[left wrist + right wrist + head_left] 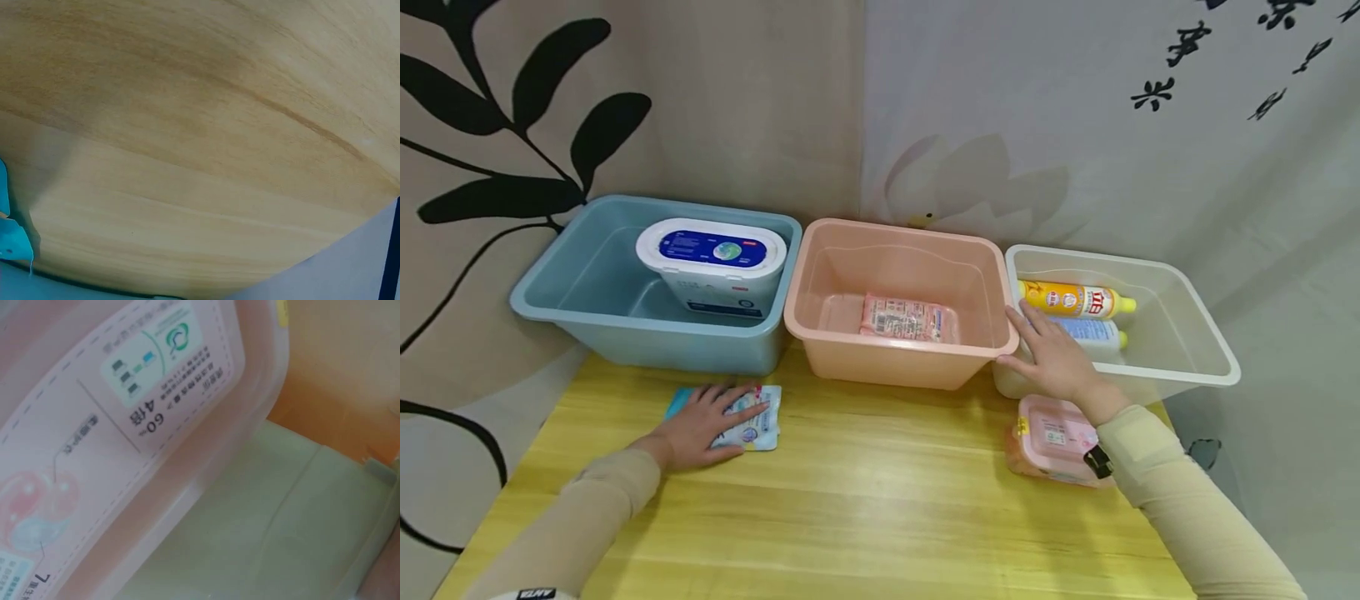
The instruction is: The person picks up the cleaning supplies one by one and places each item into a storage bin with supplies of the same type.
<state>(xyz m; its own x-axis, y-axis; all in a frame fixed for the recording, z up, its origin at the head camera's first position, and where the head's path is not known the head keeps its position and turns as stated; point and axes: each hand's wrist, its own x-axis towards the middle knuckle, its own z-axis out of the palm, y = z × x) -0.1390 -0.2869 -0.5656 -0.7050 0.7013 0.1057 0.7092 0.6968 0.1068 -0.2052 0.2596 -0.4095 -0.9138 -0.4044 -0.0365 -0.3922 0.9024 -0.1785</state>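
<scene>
My left hand (703, 429) lies spread flat over a light blue printed pouch (765, 423) on the table, covering its middle. In the left wrist view only the turquoise edge of the pouch (14, 240) shows. My right hand (1054, 354) rests with extended fingers at the near left rim of the white bin (1157, 337). Inside that bin lie a yellow bottle (1063, 297) and a white-and-blue bottle (1088, 330). Below my right wrist stands a pink-lidded plastic box (1051, 432); its printed lid (156, 406) fills much of the right wrist view.
A blue bin (647, 333) at the left holds a white lidded tub (722, 287). Between it and the white bin stands a pink bin (887, 367) with a pink printed packet (906, 319) inside. All three line the back of the wooden table (865, 492), before a curtain (760, 108).
</scene>
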